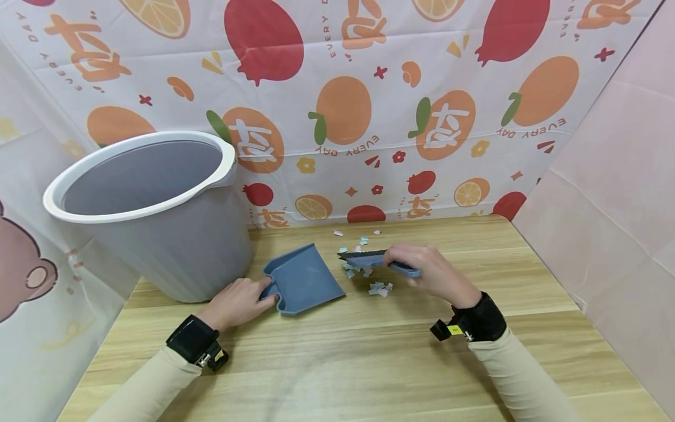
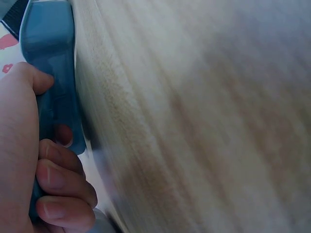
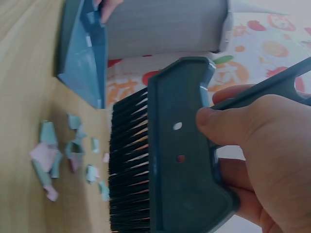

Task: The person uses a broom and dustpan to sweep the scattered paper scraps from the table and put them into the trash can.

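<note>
My left hand [image 1: 239, 303] grips the short handle of a blue dustpan [image 1: 307, 281], its fingers curled round the handle in the left wrist view. The dustpan lies on the table with its wide edge facing right, toward small paper scraps [image 1: 379, 288]. My right hand [image 1: 433, 272] holds a blue hand brush [image 3: 180, 97] with black bristles [image 3: 129, 165], thumb on its body beside the handle. In the head view, the brush is over some of the pink and pale blue scraps, partly hiding them. In the right wrist view its bristles look raised off the wood.
A large grey bin [image 1: 184, 252] with a white rim stands at the left, close to the dustpan and my left hand. Behind the wooden table [image 1: 327, 369] hangs a fruit-printed cloth [image 1: 295, 117]. A pale wall covering [image 1: 612, 193] runs along the right side.
</note>
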Action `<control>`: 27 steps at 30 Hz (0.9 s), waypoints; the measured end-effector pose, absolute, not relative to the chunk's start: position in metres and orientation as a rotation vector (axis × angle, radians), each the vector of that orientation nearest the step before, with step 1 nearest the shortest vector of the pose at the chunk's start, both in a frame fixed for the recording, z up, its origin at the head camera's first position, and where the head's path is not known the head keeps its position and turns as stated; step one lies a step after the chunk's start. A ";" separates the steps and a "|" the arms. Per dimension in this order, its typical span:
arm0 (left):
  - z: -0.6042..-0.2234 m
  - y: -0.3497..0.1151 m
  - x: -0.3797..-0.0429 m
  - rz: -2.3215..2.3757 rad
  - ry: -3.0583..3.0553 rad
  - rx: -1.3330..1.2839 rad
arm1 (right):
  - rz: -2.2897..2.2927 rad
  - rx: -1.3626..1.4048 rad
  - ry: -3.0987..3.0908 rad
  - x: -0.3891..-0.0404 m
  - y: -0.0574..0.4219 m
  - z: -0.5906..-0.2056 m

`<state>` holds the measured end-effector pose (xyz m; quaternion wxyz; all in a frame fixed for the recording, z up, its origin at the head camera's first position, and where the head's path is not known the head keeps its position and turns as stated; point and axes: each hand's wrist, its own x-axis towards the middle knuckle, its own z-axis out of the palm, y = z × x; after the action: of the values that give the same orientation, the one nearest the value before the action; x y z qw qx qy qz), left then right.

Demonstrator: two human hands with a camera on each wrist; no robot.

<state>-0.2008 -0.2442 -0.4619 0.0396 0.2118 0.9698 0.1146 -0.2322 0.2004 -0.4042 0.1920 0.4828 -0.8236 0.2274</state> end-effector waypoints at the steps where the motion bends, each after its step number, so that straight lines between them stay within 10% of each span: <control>1: -0.462 -0.244 -0.201 0.350 2.973 0.650 | 0.624 1.359 -2.325 -0.233 0.199 -0.407; 27: -0.464 -0.245 -0.202 0.324 2.997 0.657 | 0.768 1.538 -2.653 -0.220 0.215 -0.379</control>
<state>-0.2017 -0.2446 -0.4645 0.0284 0.2128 0.9710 0.1049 -0.2198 0.2149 -0.3792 -0.0098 0.4865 -0.8391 0.2430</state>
